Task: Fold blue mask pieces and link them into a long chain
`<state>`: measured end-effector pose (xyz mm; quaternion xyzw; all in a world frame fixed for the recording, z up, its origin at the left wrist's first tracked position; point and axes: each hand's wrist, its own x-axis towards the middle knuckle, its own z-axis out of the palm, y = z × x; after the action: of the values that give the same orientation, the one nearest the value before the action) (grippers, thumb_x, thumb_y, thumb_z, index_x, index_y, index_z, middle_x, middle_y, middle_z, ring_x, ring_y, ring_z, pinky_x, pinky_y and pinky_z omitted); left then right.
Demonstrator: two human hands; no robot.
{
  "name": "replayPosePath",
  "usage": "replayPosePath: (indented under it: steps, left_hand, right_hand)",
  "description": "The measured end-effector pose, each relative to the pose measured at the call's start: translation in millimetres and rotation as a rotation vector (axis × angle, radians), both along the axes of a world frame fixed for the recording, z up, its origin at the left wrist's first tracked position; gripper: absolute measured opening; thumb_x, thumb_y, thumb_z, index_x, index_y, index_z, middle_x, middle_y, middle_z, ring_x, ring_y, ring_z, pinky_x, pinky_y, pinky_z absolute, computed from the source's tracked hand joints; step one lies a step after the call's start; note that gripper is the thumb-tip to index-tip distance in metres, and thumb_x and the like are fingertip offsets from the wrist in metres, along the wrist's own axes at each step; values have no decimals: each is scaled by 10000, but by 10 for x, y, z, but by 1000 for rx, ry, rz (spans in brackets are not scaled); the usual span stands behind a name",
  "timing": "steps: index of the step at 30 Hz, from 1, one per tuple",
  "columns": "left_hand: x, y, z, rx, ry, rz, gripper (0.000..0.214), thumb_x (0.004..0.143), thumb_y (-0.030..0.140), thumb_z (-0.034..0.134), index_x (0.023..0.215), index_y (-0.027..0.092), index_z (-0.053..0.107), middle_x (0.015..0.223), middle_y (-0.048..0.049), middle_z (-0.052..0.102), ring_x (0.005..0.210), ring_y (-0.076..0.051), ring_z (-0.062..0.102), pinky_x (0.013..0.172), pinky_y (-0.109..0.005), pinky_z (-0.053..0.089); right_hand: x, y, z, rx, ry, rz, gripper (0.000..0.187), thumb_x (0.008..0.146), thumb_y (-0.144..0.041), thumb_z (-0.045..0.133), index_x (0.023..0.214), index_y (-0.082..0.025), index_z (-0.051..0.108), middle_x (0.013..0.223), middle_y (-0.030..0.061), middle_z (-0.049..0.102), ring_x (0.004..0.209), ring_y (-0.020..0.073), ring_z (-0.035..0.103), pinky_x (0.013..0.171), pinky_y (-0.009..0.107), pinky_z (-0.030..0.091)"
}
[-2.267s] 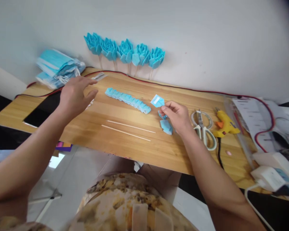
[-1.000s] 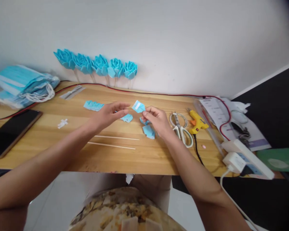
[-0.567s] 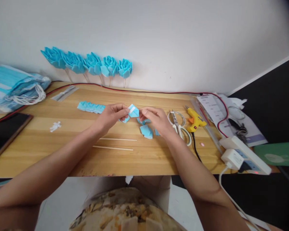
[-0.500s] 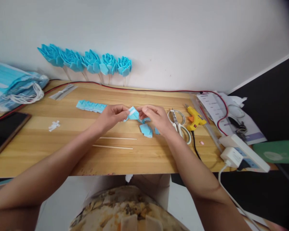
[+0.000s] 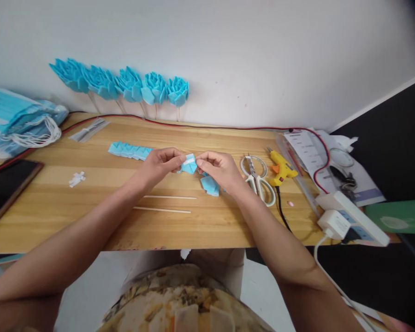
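Between my fingertips is a small folded blue piece (image 5: 189,165) with a white strip across its upper part. My left hand (image 5: 164,163) pinches its left edge, and my right hand (image 5: 218,167) pinches it at the right. Below my right hand lies another folded blue piece (image 5: 210,186), with more blue pieces partly hidden behind the hand. A row of overlapping folded blue pieces (image 5: 127,151) stretches out to the left of my left hand. Two thin wooden sticks (image 5: 169,197) lie nearer the table's front edge.
Several blue flowers on sticks (image 5: 129,85) lean against the wall. Scissors (image 5: 254,177), a roll of tape (image 5: 263,166) and a yellow glue gun (image 5: 281,168) lie right, near a power strip (image 5: 352,219). At left are a phone (image 5: 12,191), white strips (image 5: 77,179) and bagged masks (image 5: 17,120).
The folded blue piece has turned slightly and shifted a little left. My right fingertips have closed in on its right edge. The camera view has moved slightly.
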<state>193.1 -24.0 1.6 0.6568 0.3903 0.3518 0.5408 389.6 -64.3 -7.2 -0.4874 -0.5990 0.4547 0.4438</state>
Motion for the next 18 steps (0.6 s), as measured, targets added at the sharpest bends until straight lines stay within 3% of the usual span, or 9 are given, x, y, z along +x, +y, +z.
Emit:
replayPosePath:
  steps: [10,18]
  left_hand:
    - [-18,36,-75,17,7,-4,265,754,409,705,659,169,648,616,8,591,602,-118,505,612,-259,409]
    - [-23,45,-93,23,14,-34,254,764,402,693,676,167,658,634,7,603,607,-114,501,606,-260,392]
  right_hand:
    - [-4,-21,27,-14,-29,47,230,868,-380,604,762,-197,693,741,-2,674,692,111,595,671,240,489]
    - [-1,-7,-21,-13,-45,40,176,837,-341,638,781,-186,701,707,-7,661,645,103,569,605,224,445]
